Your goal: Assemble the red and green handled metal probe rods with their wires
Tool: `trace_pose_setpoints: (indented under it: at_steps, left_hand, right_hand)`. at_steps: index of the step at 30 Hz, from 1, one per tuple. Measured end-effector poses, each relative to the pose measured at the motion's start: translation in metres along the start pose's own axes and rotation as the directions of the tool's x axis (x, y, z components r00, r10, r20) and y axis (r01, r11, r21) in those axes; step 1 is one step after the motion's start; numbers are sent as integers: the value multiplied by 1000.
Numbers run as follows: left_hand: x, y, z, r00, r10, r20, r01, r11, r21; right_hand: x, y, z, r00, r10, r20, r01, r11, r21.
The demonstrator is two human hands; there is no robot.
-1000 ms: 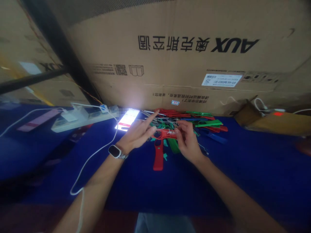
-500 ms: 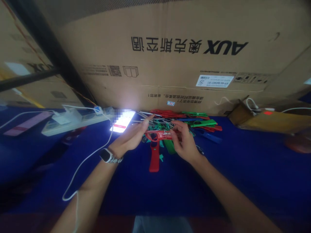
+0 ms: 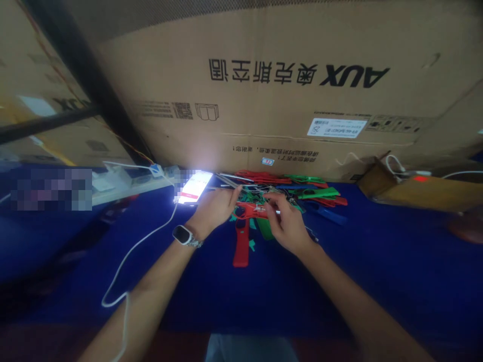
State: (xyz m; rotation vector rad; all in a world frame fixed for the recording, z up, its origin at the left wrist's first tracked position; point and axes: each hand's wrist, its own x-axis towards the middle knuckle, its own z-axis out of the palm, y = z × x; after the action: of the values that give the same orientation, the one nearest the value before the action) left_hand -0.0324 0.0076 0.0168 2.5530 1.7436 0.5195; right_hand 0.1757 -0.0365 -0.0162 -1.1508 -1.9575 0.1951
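A red plastic lighter shell (image 3: 247,210), with a looped opening and a silvery piece at its right part, is held between my two hands. My left hand (image 3: 215,207) is closed at its left end; the index finger reaches forward and the other fingertips are hidden. With thumb and fingers curled together, my right hand (image 3: 289,223) grips near its right end, where a small shiny bit shows. Below it, a second red handle shell (image 3: 241,246) lies on the blue cloth. Beside that are a green shell (image 3: 265,229) and a small teal piece (image 3: 252,245).
Behind my hands is a pile of red shells (image 3: 264,177), green shells (image 3: 320,192) and thin metal rods. A lit phone (image 3: 196,186) with a white cable (image 3: 141,241) lies left. A power strip (image 3: 141,186) is beyond; a large cardboard box (image 3: 245,120) stands behind.
My left hand has shifted slightly right along the red shell and covers more of its left end. My right hand stays nearly in place. The view has moved slightly.
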Motion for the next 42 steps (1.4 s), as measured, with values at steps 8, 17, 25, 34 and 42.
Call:
trace_pose_setpoints:
  at_steps: [8,17,25,34,42]
  left_hand:
    - [-8,17,4,999,-10,42,1,977,213]
    - [-10,22,8,999,32,-21,-29,991,127]
    - [-11,24,6,998,56,23,-58,996,70]
    - [-9,9,3,999,40,-4,-40,974,-223]
    - [-3,-4,7,983,51,-178,-126,891,-437]
  right_hand:
    - [7,-15,7,989,16,146,32,947,-319]
    - [20,-39,21,930,86,358,38,945,-325]
    - [17,-35,26,947,129,293,-32,948,-316]
    - [21,-22,33,939,223,260,-246,968,57]
    - [24,-22,19,892,229,390,-333,916,224]
